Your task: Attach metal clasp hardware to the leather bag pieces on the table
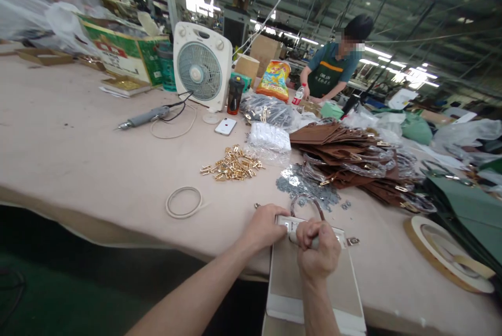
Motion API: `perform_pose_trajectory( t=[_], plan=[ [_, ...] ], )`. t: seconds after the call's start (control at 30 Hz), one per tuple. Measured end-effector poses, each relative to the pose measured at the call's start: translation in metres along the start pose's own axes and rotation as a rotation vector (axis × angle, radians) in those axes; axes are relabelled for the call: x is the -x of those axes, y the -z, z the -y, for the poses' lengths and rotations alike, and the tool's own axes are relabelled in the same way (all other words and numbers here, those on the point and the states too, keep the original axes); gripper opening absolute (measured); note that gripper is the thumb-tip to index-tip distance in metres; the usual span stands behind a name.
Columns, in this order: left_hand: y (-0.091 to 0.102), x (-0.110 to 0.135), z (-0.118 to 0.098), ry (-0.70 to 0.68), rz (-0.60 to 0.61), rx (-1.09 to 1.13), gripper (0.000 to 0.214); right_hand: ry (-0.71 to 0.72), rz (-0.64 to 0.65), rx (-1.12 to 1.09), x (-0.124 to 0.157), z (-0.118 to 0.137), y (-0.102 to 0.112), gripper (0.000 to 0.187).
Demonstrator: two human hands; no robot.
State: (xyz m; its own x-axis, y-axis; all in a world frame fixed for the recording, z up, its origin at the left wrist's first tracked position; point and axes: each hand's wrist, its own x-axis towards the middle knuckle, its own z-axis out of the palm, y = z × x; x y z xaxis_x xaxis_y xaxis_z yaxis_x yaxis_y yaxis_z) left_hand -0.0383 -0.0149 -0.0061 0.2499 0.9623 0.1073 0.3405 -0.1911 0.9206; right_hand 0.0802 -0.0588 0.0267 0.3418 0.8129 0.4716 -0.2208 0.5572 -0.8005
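A beige bag (288,273) with white edges lies over the table's front edge, its lower part hanging toward me. A handle (322,212) arches from its top, and a gold metal fitting (353,241) sticks out at its right corner. My left hand (269,225) grips the bag's top left edge, thumb and fingers closed on it. My right hand (319,247) is a fist around a pale rod-like tool handle (293,238), held against the top of the bag. The fist hides the rest of that tool, so its kind is unclear.
Past the hands lie gold clasps (233,164), thin metal plates (300,183) and stacked brown bag pieces (337,150). A cord coil (183,202) and grey electric screwdriver (143,118) lie left, tape rolls (443,252) right. Behind stand a fan (202,67) and a co-worker (333,67).
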Motion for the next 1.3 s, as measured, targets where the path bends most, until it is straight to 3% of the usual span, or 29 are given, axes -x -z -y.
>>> perform_pose_trajectory(
  t=[0.27, 0.5, 0.67, 0.9, 1.07, 1.3],
  plan=[
    [0.001, -0.001, -0.001, 0.095, 0.010, 0.077, 0.044, 0.084, -0.040, -0.011, 0.005, -0.014, -0.001, 0.035],
    [0.003, -0.003, -0.002, 0.133, 0.031, 0.070, 0.041, 0.163, -0.047, 0.124, 0.006, -0.022, -0.008, 0.035],
    [0.004, -0.001, 0.005, 0.036, 0.041, 0.038, 0.039, 0.043, -0.069, 0.167, -0.006, -0.027, -0.006, 0.037],
    [0.003, 0.022, 0.004, -0.274, 0.039, 0.022, 0.059, 0.003, -0.076, 0.170, -0.003, -0.021, -0.004, 0.037],
    [-0.010, 0.028, 0.009, -0.273, -0.008, -0.066, 0.063, -0.190, -0.103, 0.044, -0.015, -0.016, 0.005, 0.036],
    [-0.011, 0.030, 0.009, -0.283, -0.107, -0.249, 0.075, -0.142, -0.155, 0.000, -0.041, -0.010, 0.008, 0.033]
  ],
)
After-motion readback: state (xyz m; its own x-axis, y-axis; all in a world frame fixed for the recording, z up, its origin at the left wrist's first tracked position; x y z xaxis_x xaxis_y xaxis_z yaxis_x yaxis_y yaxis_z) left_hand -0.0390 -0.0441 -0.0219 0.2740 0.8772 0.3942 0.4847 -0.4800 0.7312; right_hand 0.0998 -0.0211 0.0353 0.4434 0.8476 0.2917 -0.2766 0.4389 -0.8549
